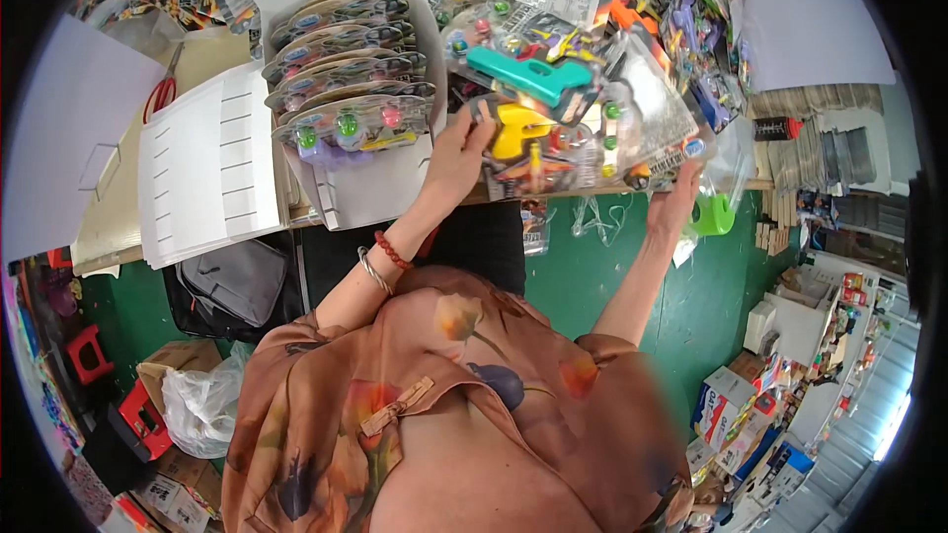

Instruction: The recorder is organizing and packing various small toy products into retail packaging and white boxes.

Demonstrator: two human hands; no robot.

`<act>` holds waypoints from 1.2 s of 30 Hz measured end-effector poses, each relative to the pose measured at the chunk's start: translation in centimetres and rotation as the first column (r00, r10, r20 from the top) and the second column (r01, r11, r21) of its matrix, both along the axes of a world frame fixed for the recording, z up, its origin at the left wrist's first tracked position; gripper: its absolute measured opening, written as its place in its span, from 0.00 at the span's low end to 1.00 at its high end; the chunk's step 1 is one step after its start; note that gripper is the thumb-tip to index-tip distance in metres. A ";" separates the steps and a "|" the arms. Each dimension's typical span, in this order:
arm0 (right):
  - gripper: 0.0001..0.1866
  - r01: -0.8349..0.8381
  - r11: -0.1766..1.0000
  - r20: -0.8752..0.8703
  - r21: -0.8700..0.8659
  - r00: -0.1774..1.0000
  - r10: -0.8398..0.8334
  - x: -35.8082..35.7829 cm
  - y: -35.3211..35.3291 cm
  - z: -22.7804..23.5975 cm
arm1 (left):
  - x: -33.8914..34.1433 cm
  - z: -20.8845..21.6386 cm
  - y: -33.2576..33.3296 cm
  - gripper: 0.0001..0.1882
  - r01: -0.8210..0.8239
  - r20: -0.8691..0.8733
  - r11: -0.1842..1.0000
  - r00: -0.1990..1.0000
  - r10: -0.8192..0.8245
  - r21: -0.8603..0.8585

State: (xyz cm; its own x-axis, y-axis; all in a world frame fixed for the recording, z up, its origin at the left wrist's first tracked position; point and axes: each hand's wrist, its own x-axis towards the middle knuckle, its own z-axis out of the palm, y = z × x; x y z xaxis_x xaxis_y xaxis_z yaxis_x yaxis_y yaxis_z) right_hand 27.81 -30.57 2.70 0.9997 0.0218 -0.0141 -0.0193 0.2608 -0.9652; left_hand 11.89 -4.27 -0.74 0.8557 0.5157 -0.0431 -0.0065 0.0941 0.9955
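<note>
My left hand [457,160], with a red bead bracelet and a silver bangle at its wrist, pinches the left edge of a blister-packed toy [523,131] showing a yellow part. My right hand [673,201] grips the lower right corner of the packaging, its fingers partly hidden beneath. Whether both hands hold one card or overlapping cards, I cannot tell. A teal toy gun [533,75] in a clear blister lies just above. Left of my left hand, a white display box [373,199] holds several blister cards [348,123] standing in rows.
A pile of packaged toys [681,0] covers the table's back right. Flat white cartons with slits [212,163] lie on the left, beside red-handled scissors [163,94]. A green toy part [713,215] hangs near the table edge. A grey bag [232,281] sits below the table.
</note>
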 end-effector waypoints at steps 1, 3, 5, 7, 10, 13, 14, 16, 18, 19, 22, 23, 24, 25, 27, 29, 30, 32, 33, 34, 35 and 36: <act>0.23 -0.037 0.998 0.025 0.055 0.999 0.035 -0.5 -1.1 -0.4 | 0.5 -0.4 -0.3 0.11 -0.101 0.036 0.994 0.994 0.099 0.042; 0.23 -0.205 0.975 0.044 -0.085 0.977 0.209 -0.9 -4.0 -1.3 | 1.1 0.8 -0.9 0.10 -0.128 0.061 0.981 0.991 0.121 0.146; 0.23 -0.248 0.963 0.076 -0.108 0.963 0.257 -1.2 -5.6 -2.0 | 2.5 1.4 -1.8 0.09 -0.239 0.129 0.966 0.959 0.251 -0.101; 0.22 -0.244 0.967 0.118 -0.069 0.961 0.251 -1.4 -6.6 -2.6 | 4.4 1.9 -1.8 0.09 -0.229 0.154 0.955 0.954 0.259 -0.190; 0.18 -0.173 0.984 0.058 -0.036 0.983 0.175 -1.7 -4.8 -0.9 | 9.1 2.8 -2.0 0.09 -0.328 0.164 0.930 0.921 0.354 -0.164; 0.13 -0.096 0.973 0.124 -0.209 0.985 0.124 -0.1 -1.0 -0.8 | 13.5 1.7 -0.6 0.11 -0.314 0.077 0.949 0.946 0.315 -0.020; 0.11 -0.088 0.986 0.136 -0.143 0.985 0.108 -0.2 0.5 -0.3 | 13.7 2.6 -0.2 0.12 -0.201 -0.120 0.979 0.973 0.197 -0.031; 0.11 -0.092 0.993 0.109 -0.080 0.989 0.100 0.4 -0.8 -1.0 | 12.4 4.7 -0.9 0.09 -0.199 -0.123 0.971 0.975 0.182 -0.136; 0.13 -0.133 0.990 0.104 0.035 0.986 0.129 0.0 -1.1 -1.2 | 9.3 4.7 -0.8 0.06 -0.026 -0.032 0.923 0.999 0.015 -0.384; 0.14 -0.139 0.988 0.068 0.064 0.989 0.135 -0.3 -1.9 -1.5 | 7.3 4.8 -0.7 0.06 0.036 -0.058 0.921 0.996 -0.064 -0.388; 0.18 -0.166 0.986 -0.002 0.013 0.986 0.166 -1.2 -3.6 -1.3 | 3.8 2.3 -1.1 0.10 0.027 -0.065 0.913 0.996 -0.058 -0.406; 0.19 -0.176 0.984 -0.020 -0.016 0.984 0.176 -1.6 -4.0 -1.4 | 2.6 2.1 -1.8 0.11 -0.012 -0.013 0.944 1.000 0.008 -0.330; 0.18 -0.198 0.978 -0.057 -0.061 0.979 0.194 -1.4 -4.9 -2.5 | 1.6 1.3 -2.4 0.13 -0.078 -0.119 0.981 0.991 0.057 -0.177; 0.18 -0.205 0.977 -0.060 -0.059 0.978 0.201 -1.7 -4.1 -2.2 | 0.9 0.1 -2.7 0.12 -0.096 -0.024 0.994 0.995 0.095 -0.057; 0.18 -0.343 0.867 -0.160 -0.361 0.939 0.305 -3.7 -2.0 -1.6 | -0.1 1.0 -3.6 0.12 -0.098 -0.049 0.990 0.993 0.103 0.099; 0.18 -0.518 0.833 -0.056 -0.194 0.854 0.518 -5.3 -0.3 -1.9 | 0.1 1.1 -3.1 0.09 -0.286 0.141 0.916 0.957 0.255 0.282; 0.21 -0.572 0.770 -0.152 -0.282 0.819 0.553 -5.9 0.0 -1.3 | -0.5 1.6 -2.6 0.09 -0.187 0.107 0.976 0.979 0.175 0.109; 0.21 -0.508 0.730 -0.079 -0.457 0.841 0.535 -7.1 2.7 -0.5 | -0.4 -0.1 -1.9 0.14 -0.200 0.336 0.978 0.927 0.168 0.064; 0.25 -0.557 0.618 -0.157 -0.555 0.799 0.580 -6.6 1.8 -1.6 | -0.5 -0.9 -2.2 0.22 -0.182 0.335 0.980 0.931 0.145 0.083; 0.25 -0.557 0.617 -0.156 -0.556 0.799 0.580 -6.9 2.1 -1.7 | -0.6 -1.2 -2.7 0.23 -0.199 0.323 0.976 0.933 0.160 0.091; 0.27 -0.498 0.742 -0.099 -0.448 0.853 0.512 -7.4 2.5 -1.8 | -0.8 -1.3 -3.5 0.24 -0.219 0.312 0.970 0.933 0.178 0.102; 0.30 -0.425 0.845 -0.055 -0.326 0.901 0.431 -7.8 2.8 -1.9 | -1.2 -1.4 -4.2 0.27 -0.162 0.258 0.986 0.955 0.147 0.035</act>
